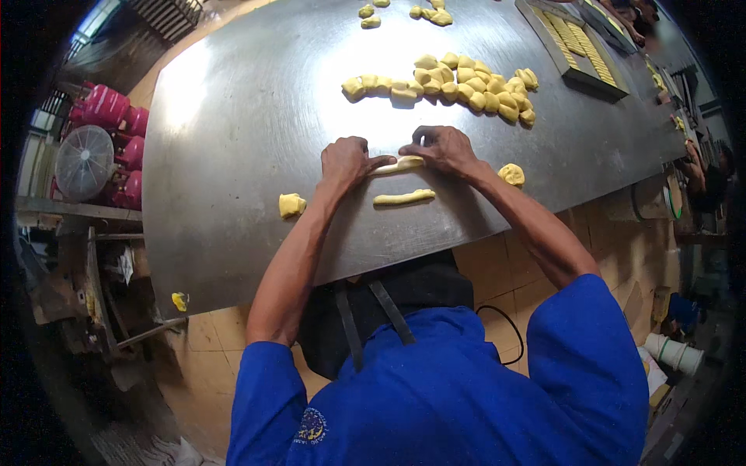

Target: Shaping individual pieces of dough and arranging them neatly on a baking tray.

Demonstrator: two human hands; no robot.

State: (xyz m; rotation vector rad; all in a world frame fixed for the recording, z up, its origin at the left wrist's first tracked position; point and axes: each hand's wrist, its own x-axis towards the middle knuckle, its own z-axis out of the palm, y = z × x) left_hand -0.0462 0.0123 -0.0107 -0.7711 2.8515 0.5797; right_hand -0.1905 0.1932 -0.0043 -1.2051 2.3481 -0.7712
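Note:
My left hand [346, 161] and my right hand [446, 150] are both at a pale yellow strip of dough [409, 163] on the metal table [225, 210]. Each hand has its fingers curled and its thumb reaching inward along the strip, gripping one end. Partly hidden under the thumbs, the strip lies across in front of me. Closer to me rests a second, slim dough roll [404, 198], untouched. A squarish dough lump [292, 205] sits beside my left forearm, and a rounder dough lump [511, 175] lies just beyond my right forearm.
Past my hands, many dough pieces [466, 78] form a cluster, with a few more near the far edge. A rectangular tray [571, 74] holding rows of yellow pieces stands far right. Pink gas cylinders [105, 106] and a round fan guard [84, 163] are off the left side.

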